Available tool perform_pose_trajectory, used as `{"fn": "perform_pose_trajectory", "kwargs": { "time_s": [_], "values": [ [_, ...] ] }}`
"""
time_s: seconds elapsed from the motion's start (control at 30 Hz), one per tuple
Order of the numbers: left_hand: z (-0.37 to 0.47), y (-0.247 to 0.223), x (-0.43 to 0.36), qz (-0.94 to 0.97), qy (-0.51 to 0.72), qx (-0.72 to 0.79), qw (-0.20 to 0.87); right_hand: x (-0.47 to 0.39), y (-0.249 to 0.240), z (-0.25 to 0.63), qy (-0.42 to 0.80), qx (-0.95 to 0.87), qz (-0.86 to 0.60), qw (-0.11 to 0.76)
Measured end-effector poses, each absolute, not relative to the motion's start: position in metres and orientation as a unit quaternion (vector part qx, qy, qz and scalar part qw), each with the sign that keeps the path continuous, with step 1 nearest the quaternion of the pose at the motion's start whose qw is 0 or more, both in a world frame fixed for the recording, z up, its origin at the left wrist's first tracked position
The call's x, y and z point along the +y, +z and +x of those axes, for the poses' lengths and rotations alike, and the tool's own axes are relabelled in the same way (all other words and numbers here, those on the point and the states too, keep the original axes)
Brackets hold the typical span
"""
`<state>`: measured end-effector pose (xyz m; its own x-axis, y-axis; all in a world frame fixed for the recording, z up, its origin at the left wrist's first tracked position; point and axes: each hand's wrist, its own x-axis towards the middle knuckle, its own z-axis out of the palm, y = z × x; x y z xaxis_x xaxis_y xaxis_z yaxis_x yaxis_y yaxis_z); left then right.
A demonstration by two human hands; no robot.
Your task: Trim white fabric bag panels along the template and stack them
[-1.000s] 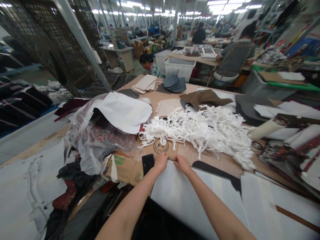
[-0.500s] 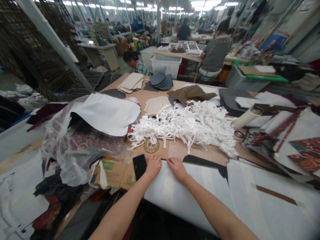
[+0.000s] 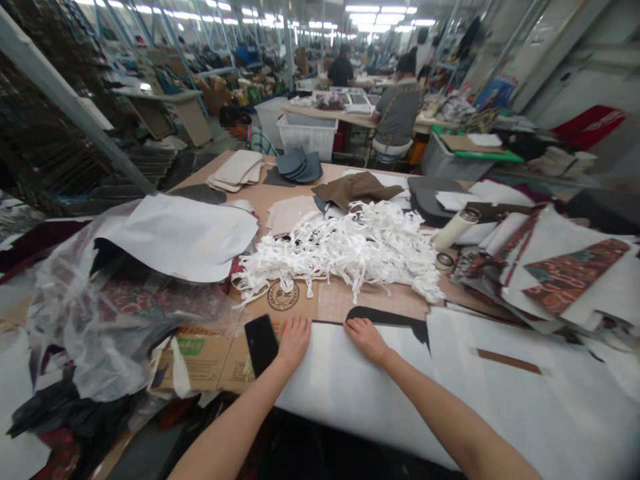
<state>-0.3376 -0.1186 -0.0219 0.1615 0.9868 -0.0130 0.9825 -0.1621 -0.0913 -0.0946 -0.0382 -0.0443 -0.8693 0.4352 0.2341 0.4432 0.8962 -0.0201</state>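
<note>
A white sheet (image 3: 345, 393) with a dark far edge lies in front of me on the table. My left hand (image 3: 296, 341) rests palm down at its far left corner, fingers stretched forward. Farther right along the same edge, my right hand (image 3: 369, 339) lies with its fingers bent over the rim, the thumb hidden. Neither hand visibly grips anything. A black phone (image 3: 262, 343) is just left of my left hand. Beyond my right hand, a dark grey shaped piece (image 3: 387, 316) sticks out past the sheet.
A heap of white straps (image 3: 345, 247) lies beyond my hands on brown cardboard. Clear plastic (image 3: 85, 320) and a white piece (image 3: 185, 237) are at left. At right are another white sheet (image 3: 500, 380), a cardboard tube (image 3: 455, 229) and patterned pieces (image 3: 575, 273). Co-workers sit farther back.
My hands have moved apart along the sheet's far edge, from nearly touching to a clear gap between them. The whole view has shifted, so the table's things appear farther left.
</note>
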Motion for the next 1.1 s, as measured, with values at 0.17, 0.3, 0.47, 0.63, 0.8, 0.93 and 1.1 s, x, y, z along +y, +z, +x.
{"fn": "perform_pose_trajectory", "kwargs": {
  "time_s": [0.17, 0.3, 0.47, 0.63, 0.8, 0.93, 1.1],
  "values": [
    [-0.338, -0.024, -0.118, -0.775, 0.035, -0.630, 0.025, -0.035, -0.044, -0.058, -0.024, -0.962, -0.246, 0.117],
    [-0.336, -0.019, -0.118, -0.772, 0.053, -0.632, 0.043, -0.033, -0.043, -0.030, -0.029, -0.961, -0.250, 0.111],
    [-0.333, -0.013, -0.118, -0.771, 0.061, -0.632, 0.053, -0.029, -0.041, 0.008, -0.041, -0.959, -0.264, 0.093],
    [-0.333, -0.012, -0.118, -0.768, 0.047, -0.637, 0.048, -0.029, -0.041, 0.049, -0.035, -0.947, -0.306, 0.089],
    [-0.330, -0.007, -0.116, -0.768, 0.063, -0.635, 0.054, -0.027, -0.043, 0.070, -0.018, -0.925, -0.367, 0.092],
    [-0.322, -0.001, -0.111, -0.756, 0.079, -0.649, 0.042, -0.022, -0.044, 0.067, 0.017, -0.889, -0.448, 0.088],
    [-0.279, -0.003, -0.092, -0.780, 0.033, -0.624, 0.012, -0.011, -0.038, 0.062, 0.078, -0.874, -0.475, 0.069]
  ]
}}
